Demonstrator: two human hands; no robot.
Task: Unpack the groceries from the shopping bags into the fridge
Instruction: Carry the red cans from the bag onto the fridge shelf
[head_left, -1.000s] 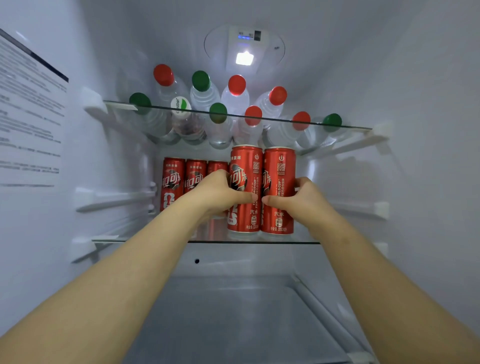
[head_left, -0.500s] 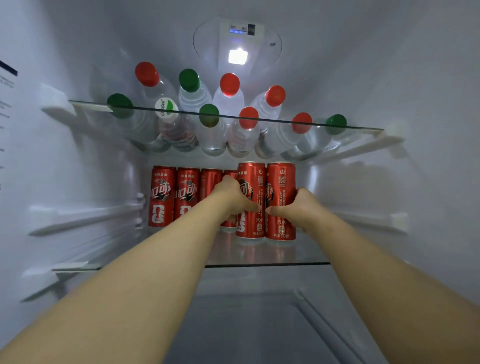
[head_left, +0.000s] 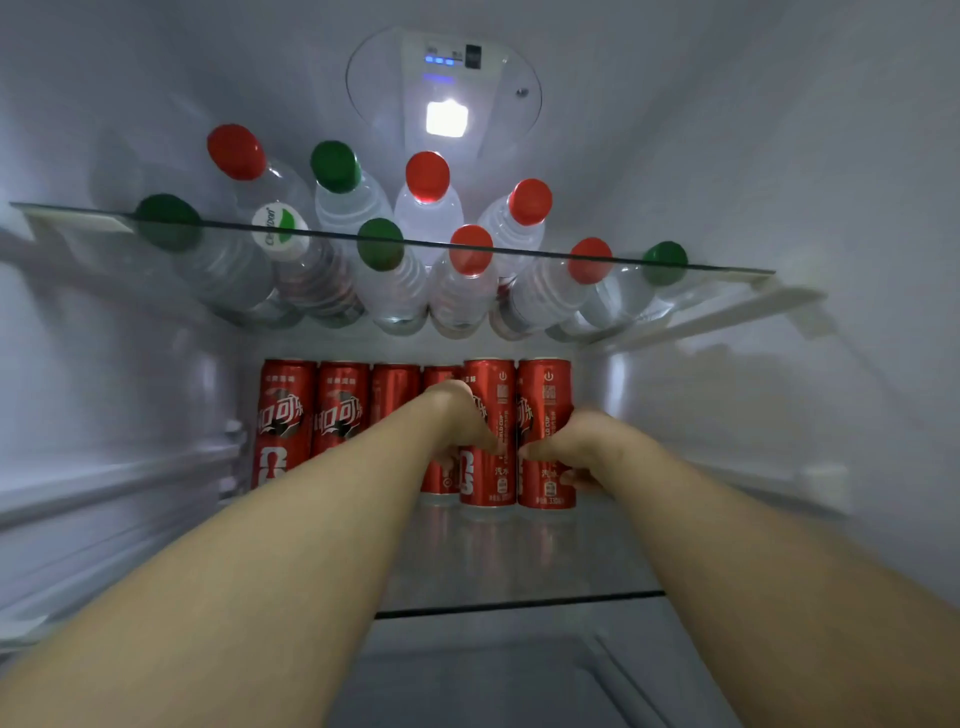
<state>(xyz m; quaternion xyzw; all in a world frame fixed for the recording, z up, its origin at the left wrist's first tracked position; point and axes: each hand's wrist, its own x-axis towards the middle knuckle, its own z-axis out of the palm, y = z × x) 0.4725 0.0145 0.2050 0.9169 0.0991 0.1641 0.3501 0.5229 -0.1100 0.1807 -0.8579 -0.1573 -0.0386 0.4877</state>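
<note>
At centre-left, a row of slim red aluminium drink cans (head_left: 287, 415) lines the back wall. Within the last second, two more such cans have travelled from the front edge of the clear lower glass shelf (head_left: 519, 558) to its rear. The left hand (head_left: 457, 415) curls round the left can (head_left: 491, 387), now just beside that row. The right hand (head_left: 576, 447) curls round the right can (head_left: 545, 395), touching its neighbour. Both look all but placed, with only letting go left.

Above, capped clear plastic water bottles (head_left: 427, 221) lie on the upper glass shelf (head_left: 727, 269) beneath the lit white lamp (head_left: 447, 118), and pale fridge walls close in all around.
</note>
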